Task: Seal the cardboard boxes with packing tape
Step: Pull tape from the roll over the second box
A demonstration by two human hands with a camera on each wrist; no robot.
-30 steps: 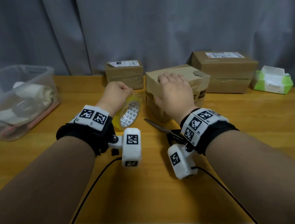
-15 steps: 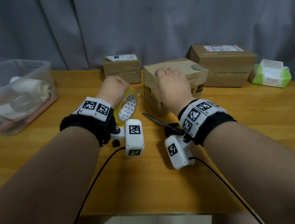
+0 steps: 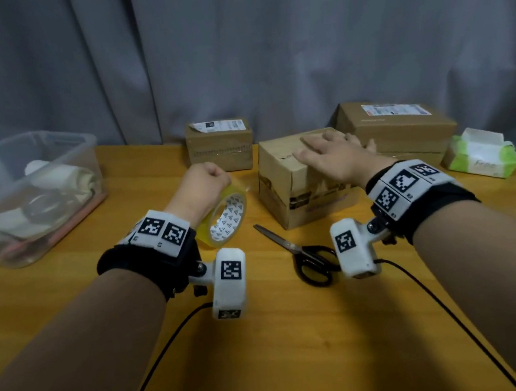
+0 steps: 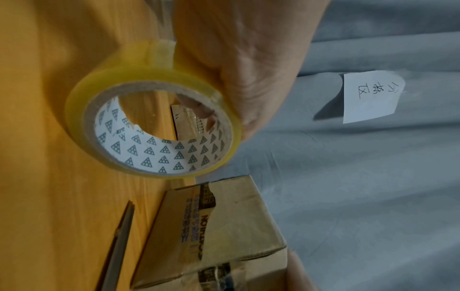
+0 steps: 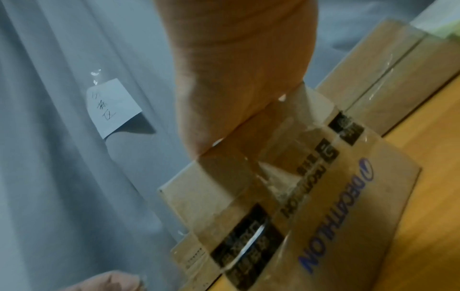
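A small cardboard box [image 3: 283,174] with printed tape on its sides stands in the middle of the wooden table [image 3: 262,335]. My right hand [image 3: 337,154] lies flat on its top, fingers spread toward the far right edge. The same box [image 5: 311,196] fills the right wrist view under my palm. My left hand [image 3: 202,181] grips a yellowish roll of packing tape [image 3: 226,218] held on edge just left of the box. In the left wrist view the roll [image 4: 154,126] shows a white core printed with triangles, fingers through it, and the box [image 4: 224,226] below.
Black-handled scissors [image 3: 299,254] lie on the table in front of the box. Two more cardboard boxes stand at the back, one [image 3: 219,145] centre, a larger one [image 3: 400,129] right. A clear plastic bin [image 3: 32,196] stands left, a tissue pack [image 3: 481,157] far right. Grey curtain behind.
My right hand has slid across the box top toward the far right and flattened out. The left hand has stayed beside the box with the roll.
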